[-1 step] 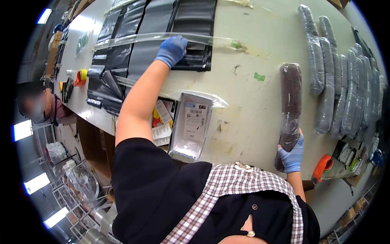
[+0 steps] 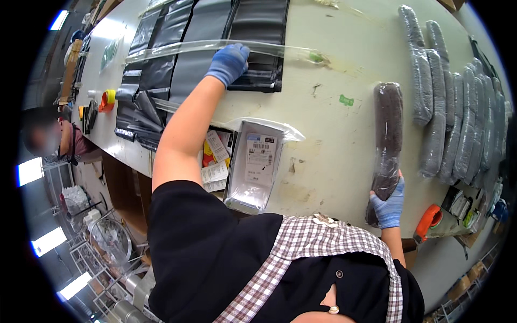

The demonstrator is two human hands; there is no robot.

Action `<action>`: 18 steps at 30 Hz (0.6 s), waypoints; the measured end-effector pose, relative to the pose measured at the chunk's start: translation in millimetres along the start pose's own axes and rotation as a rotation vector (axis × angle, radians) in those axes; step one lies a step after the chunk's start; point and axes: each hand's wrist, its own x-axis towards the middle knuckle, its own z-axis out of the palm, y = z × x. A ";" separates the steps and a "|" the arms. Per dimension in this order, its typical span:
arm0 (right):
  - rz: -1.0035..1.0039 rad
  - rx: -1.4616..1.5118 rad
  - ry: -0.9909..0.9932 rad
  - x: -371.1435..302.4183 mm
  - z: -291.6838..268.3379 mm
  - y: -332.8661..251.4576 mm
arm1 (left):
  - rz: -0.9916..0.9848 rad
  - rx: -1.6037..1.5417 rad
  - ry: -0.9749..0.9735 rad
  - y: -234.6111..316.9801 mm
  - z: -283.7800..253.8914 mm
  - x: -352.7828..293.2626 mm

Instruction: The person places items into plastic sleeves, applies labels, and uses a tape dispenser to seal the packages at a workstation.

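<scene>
One long brown plastic-wrapped roll (image 2: 388, 129) gripped in my blue-gloved right hand (image 2: 389, 207), blue-gloved left hand (image 2: 228, 63) curled over black plastic bags (image 2: 196, 75) upper left, can't tell if pinching.

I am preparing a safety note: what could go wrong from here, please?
The brown wrapped roll could slip or swing, since the right hand holds only its near end. The left hand, at the overlapping black sheets, might drag several together. The orange object by the edge of the table could be knocked off.

left hand (image 2: 229, 64): at black bags (image 2: 207, 26) | right hand (image 2: 389, 207): gripping brown bundle (image 2: 388, 134)
</scene>
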 end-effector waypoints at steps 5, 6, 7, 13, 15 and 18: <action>-0.014 0.027 0.005 3.4 0.6 7.1 | 0.028 -0.197 -0.087 -11.8 -14.9 3.8; 0.008 0.063 -0.002 3.4 1.1 6.4 | 0.058 -0.204 -0.057 -14.2 -16.3 1.6; 0.016 0.065 -0.008 4.3 0.7 4.1 | 0.088 -0.213 -0.024 -15.5 -16.1 1.0; 0.006 0.046 -0.004 6.1 -0.9 5.1 | 0.026 -0.021 -0.046 -7.9 -8.1 7.5; 0.030 0.096 -0.020 7.1 -1.2 4.5 | -0.062 -0.089 0.020 -8.4 -5.9 3.1; -0.003 0.099 -0.030 6.0 -3.0 1.3 | -0.253 -0.269 0.325 -5.2 -25.3 5.5</action>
